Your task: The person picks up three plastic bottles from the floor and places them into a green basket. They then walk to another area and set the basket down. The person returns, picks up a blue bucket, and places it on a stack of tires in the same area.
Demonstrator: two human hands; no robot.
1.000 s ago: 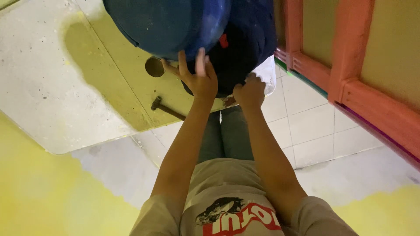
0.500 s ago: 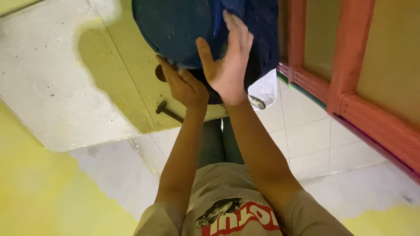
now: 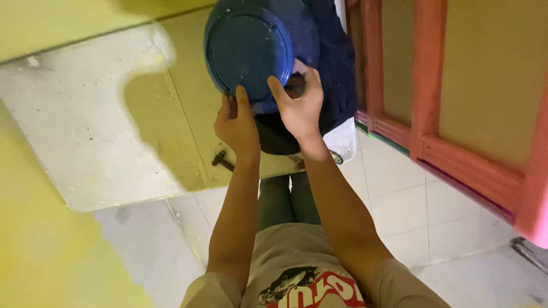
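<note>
You are now gripping the blue round lid (image 3: 249,51) at its lower edge, your left hand (image 3: 237,122) curling under it and your right hand (image 3: 299,105) (no longer flat against it) pinching beside the dark cloth (image 3: 337,74).

The round lid (image 3: 248,54) I held was deep blue, and the cloth (image 3: 337,68) behind it was a darker navy. The wall (image 3: 34,245) was pale yellow, with a patch of off-white speckled plaster (image 3: 85,125). The wooden frame (image 3: 428,85) was salmon red around tan panels. The floor tiles (image 3: 394,194) were white. My shirt (image 3: 297,268) was beige with a red, black and white print.
</note>
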